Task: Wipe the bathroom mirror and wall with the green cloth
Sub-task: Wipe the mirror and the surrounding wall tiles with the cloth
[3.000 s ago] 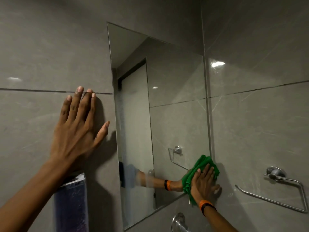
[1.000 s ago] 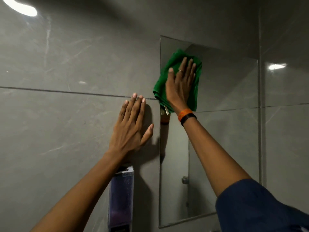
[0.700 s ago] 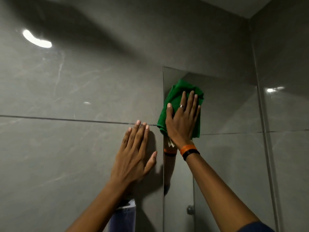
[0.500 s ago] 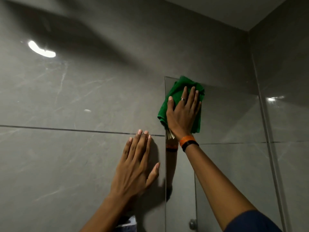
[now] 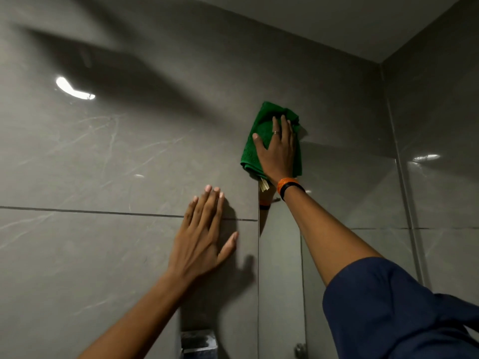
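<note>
Landmark for all placements: the mirror [image 5: 337,229], a frameless pane set flush in the grey tiled wall [image 5: 103,151], its left edge running vertically just right of centre.

1. Light reflection [image 5: 74,90]. A bright curved glare is seen on the tile far to the left of the mirror and above its top edge.

2. Grout line [image 5: 90,211]. A dark horizontal joint is seen crossing the wall from the far left up to the mirror's left edge.

3. Left hand [image 5: 204,239]. It is laid flat on the wall just left of the mirror's left edge, across the grout line. The fingers are extended and held together, the thumb is spread toward the mirror; nothing is grasped.

4. Small container [image 5: 198,342]. A partly visible object is mounted on the wall below the left hand, just left of the mirror; its kind cannot be told.

5. Green cloth [image 5: 259,146]. It is folded and pressed over the mirror's top left corner, overlapping both the glass and the wall above it. A pale tag hangs from its lower edge.

6. Right hand [image 5: 278,151]. It is spread open over the cloth, palm pressing it flat; the fingers are straight, not curled around it. A ring is worn on one finger.

7. Wristbands [image 5: 287,184]. One orange and one black band are worn on the right wrist, in front of the mirror.

8. Blue sleeve [image 5: 388,312]. It covers the right upper arm, in front of the mirror's lower part.
</note>
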